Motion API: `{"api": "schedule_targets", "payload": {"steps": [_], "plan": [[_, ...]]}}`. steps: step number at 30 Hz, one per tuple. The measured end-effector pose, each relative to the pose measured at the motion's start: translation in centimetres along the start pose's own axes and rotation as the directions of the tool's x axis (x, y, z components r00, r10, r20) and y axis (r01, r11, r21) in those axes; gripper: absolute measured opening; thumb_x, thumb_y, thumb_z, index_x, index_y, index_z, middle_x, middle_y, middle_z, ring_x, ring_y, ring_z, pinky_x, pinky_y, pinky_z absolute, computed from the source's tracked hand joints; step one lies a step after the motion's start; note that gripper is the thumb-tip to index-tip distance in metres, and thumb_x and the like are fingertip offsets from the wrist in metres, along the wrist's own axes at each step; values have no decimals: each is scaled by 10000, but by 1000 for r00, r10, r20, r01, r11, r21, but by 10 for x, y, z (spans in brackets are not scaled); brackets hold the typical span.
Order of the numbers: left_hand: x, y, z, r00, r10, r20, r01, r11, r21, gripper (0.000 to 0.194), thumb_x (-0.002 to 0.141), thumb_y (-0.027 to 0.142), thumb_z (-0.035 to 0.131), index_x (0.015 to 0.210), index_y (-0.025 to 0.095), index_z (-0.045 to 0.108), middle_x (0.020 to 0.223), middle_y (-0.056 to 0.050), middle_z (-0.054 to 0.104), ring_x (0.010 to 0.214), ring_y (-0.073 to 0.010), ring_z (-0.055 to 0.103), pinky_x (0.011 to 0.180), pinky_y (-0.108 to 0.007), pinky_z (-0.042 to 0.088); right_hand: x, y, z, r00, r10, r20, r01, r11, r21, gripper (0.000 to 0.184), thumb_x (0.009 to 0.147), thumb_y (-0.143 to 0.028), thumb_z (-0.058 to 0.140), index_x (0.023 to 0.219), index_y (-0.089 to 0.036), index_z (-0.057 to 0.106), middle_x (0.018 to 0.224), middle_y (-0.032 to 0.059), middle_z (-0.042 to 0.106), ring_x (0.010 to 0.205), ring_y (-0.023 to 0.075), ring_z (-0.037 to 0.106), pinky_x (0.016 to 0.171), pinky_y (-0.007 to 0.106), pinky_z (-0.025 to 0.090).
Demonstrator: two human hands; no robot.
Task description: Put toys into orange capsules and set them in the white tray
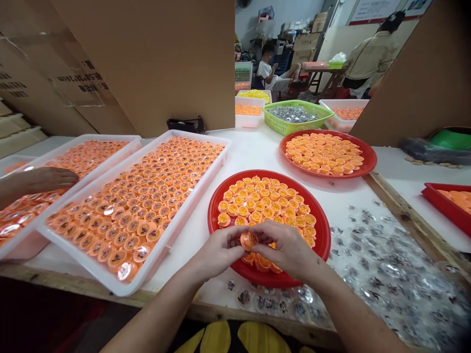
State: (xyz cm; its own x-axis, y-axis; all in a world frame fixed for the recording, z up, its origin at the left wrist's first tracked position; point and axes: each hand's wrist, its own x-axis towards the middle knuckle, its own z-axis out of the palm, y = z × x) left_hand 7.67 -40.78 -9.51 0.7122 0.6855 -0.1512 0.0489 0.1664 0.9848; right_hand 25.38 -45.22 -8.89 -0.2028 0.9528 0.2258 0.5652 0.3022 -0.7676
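Note:
Above the near edge of a round red tray, my left hand and my right hand meet around one small orange plastic cup. Fingers of both hands press on it, the left from one side and the right from the other. Orange cups with yellow centres fill most of the red tray below. Clear round discs with dark printed figures lie scattered on the table to the right and along the front edge.
A white tray holds orange cups with printed tops. Another person's hand rests over a second white tray at left. Behind stand another red tray of cups and a green basket. Cardboard panels screen both sides.

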Motion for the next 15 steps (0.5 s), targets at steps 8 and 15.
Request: {"api": "schedule_targets", "payload": {"steps": [8,15], "plan": [[-3,-9,-11,989,-61,-132,31,975,-219,399,797,330,629,1167,189,582,943,-60,638,768,-132,589,675,-240,491,8,-8,11,994,-6,-110,24,986,165,188,746,-115,627,912,-202,628,818,7,653,724,137,615,641,259,500],[-5,-13,-4,980,-73,-184,5,938,-346,327,782,327,651,1068,170,630,1026,-79,632,779,-137,608,700,-273,531,5,-11,15,983,-87,-159,90,996,16,235,775,-123,613,989,-220,623,841,19,643,726,155,597,641,293,486]]}}
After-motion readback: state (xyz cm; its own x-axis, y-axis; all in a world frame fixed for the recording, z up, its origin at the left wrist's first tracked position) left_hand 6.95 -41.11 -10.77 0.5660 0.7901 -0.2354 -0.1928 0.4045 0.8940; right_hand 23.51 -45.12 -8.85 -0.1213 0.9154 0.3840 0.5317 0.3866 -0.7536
